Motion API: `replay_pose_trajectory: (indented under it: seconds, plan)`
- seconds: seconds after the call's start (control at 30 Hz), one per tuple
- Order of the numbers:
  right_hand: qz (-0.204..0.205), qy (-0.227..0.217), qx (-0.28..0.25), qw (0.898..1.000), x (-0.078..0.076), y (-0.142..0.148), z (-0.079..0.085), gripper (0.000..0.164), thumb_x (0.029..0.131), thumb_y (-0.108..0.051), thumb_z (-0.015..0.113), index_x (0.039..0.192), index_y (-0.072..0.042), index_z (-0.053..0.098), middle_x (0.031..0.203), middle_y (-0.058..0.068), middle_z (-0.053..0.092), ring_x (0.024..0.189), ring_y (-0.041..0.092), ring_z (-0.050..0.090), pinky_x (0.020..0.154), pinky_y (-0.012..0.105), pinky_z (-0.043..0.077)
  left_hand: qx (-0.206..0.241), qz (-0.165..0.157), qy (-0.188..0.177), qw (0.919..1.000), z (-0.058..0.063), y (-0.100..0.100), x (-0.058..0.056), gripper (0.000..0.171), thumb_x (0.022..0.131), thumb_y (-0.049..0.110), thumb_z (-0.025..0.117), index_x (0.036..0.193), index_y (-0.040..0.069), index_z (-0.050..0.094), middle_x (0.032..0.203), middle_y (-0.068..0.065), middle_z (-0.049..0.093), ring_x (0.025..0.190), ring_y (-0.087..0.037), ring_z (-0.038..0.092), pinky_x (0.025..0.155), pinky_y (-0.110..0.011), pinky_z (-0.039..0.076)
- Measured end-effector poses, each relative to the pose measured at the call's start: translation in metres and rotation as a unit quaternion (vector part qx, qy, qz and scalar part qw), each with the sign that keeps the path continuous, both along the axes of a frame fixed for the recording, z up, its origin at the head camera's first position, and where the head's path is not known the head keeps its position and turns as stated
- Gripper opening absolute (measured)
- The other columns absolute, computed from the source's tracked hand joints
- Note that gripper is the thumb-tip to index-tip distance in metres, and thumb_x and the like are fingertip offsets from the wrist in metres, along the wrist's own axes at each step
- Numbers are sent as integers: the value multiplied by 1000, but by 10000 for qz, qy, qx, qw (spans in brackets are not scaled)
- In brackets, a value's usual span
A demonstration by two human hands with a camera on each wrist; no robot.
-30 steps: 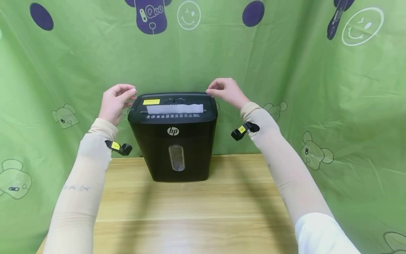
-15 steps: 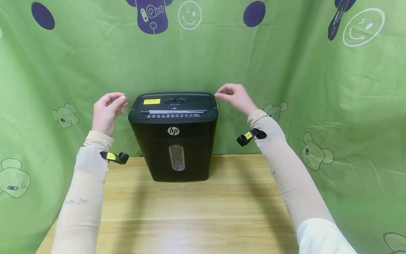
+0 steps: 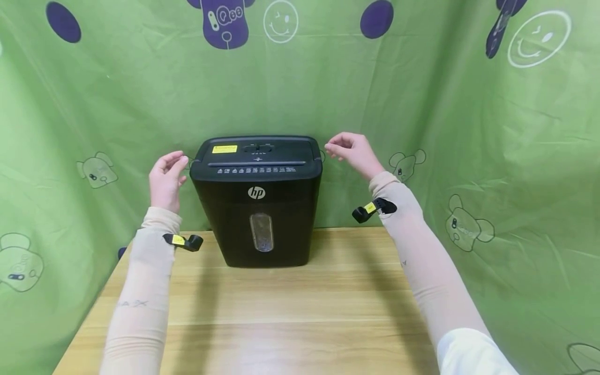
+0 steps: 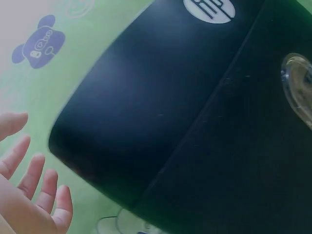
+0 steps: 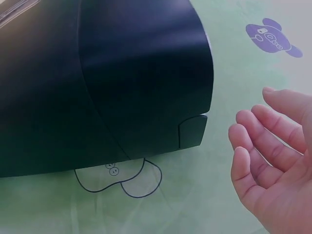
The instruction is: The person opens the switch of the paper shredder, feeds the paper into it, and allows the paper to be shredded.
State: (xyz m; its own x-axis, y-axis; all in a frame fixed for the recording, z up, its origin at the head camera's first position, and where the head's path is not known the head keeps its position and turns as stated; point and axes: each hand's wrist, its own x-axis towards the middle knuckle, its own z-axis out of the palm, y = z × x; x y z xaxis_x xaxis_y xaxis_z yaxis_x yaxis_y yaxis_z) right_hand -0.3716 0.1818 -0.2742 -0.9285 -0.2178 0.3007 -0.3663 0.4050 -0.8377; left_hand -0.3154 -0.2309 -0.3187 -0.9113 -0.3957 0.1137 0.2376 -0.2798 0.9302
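Note:
A black HP paper shredder [image 3: 281, 208] stands upright on the wooden table, its feed slot [image 3: 258, 164] showing no paper above it. On its front is a small clear window [image 3: 261, 233]. My left hand [image 3: 165, 179] hovers just off the shredder's left top corner, fingers loosely bent and holding nothing. In the left wrist view that hand's fingers [image 4: 34, 175] are spread apart beside the black casing [image 4: 146, 107]. To the right of the top, my right hand [image 3: 354, 152] is raised, empty. The right wrist view shows its fingers [image 5: 263, 141] relaxed, with a gap to the casing [image 5: 146, 63].
A green curtain [image 3: 300, 78] with cartoon prints hangs close behind the shredder and along both sides. The wooden table [image 3: 300, 302] stretches from the shredder toward me. Each wrist carries a small black camera mount, such as the right one [image 3: 370, 209].
The white paper strip has sunk down into the shredder's slot and is out of sight. Both hands have moved away from the top and lower, the right one further to the right.

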Motion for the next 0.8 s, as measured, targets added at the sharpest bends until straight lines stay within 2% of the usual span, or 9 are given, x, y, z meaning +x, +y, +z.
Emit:
replay_pose_trajectory:
  seconds: [0.23, 0.4, 0.63, 0.8]
  plan:
    - [23, -41, -172, 9998, 1, 0, -4, 20, 92, -21, 67, 103, -3, 67, 82, -6, 68, 75, 6, 61, 68, 19, 51, 333, 66, -62, 9994, -10, 11, -4, 20, 87, 8, 71, 104, 19, 66, 101, 6, 63, 93, -6, 56, 67, -18, 47]
    - [10, -46, -253, 9997, -2, 0, -8, 19, 92, -20, 67, 101, -4, 67, 81, -5, 68, 74, 7, 61, 67, 19, 52, 320, 202, -138, 9992, -17, 15, -7, 22, 87, 8, 72, 105, 18, 66, 102, 6, 63, 94, -6, 56, 63, -17, 43]
    - [57, -50, -331, 9994, -5, 1, -12, 18, 92, -19, 68, 101, -4, 68, 80, -5, 68, 73, 6, 61, 66, 20, 52, 391, 356, -161, 9985, -26, 19, -10, 31, 87, 5, 70, 118, 8, 64, 101, 6, 63, 88, -6, 56, 62, -16, 41]
    - [94, 22, -360, 9993, -6, -4, -9, 20, 92, -18, 67, 103, -1, 67, 80, -7, 68, 76, 10, 62, 67, 20, 52, 353, 479, -71, 9982, -33, 20, -14, 27, 87, 7, 70, 113, 11, 67, 99, 6, 64, 83, -6, 55, 62, -16, 40]
